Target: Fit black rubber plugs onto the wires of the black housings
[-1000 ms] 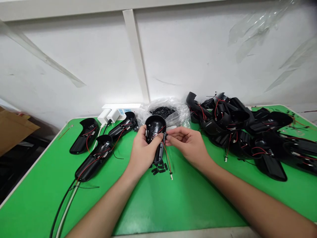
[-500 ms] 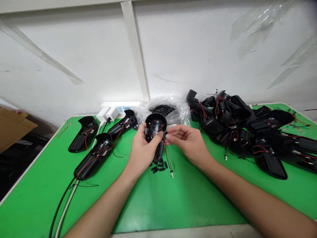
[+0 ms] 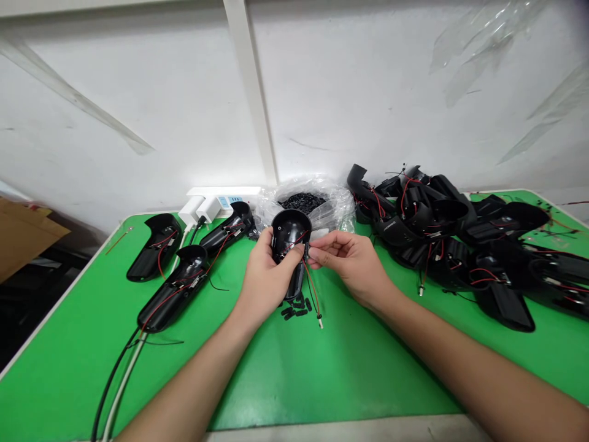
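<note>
My left hand (image 3: 271,264) is closed round a black plastic housing (image 3: 291,226), its hollow round end facing up and away from me. The left thumb presses on the housing's right edge. My right hand (image 3: 347,261) pinches at that same edge with thumb and forefinger; anything between these fingertips is too small or hidden to make out. A red and black wire pair (image 3: 313,291) with a white plug hangs down from the housing. Under it, several small black pieces (image 3: 297,307) lie on the green tabletop (image 3: 340,374).
Behind the housing stands a clear plastic bag (image 3: 338,205) full of small black pieces. A pile of similar wired housings (image 3: 442,227) lies to the right. More housings (image 3: 175,294) lie at left, beside a white power strip (image 3: 251,195) with plugged-in adapters and cables.
Hardly anything differs. The view has shifted very slightly, and both hands keep the same hold at the housing's right edge.
</note>
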The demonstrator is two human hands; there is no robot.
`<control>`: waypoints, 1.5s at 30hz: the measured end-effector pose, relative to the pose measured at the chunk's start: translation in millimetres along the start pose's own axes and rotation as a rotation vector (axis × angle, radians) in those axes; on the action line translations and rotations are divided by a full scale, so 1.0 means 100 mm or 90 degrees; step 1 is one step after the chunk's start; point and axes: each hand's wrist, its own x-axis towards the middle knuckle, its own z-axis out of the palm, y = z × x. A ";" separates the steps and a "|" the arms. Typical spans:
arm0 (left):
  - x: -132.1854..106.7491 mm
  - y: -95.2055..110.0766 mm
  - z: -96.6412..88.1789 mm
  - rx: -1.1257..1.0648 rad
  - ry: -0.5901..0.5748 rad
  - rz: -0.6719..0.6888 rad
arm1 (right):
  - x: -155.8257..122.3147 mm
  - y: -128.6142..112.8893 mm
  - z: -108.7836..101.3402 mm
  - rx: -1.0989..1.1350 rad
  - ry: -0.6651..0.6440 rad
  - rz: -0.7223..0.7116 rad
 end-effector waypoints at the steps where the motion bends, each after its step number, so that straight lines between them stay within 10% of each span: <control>1: 0.00 0.00 0.00 0.002 0.002 0.001 | -0.01 -0.01 0.00 -0.006 0.002 -0.001; 33: -0.05 0.04 0.01 0.050 0.024 0.034 | -0.09 -0.03 0.05 0.016 0.034 0.038; 45: -0.14 0.20 -0.09 -0.203 -0.258 -0.257 | -0.10 -0.05 -0.03 -0.036 -0.228 -0.113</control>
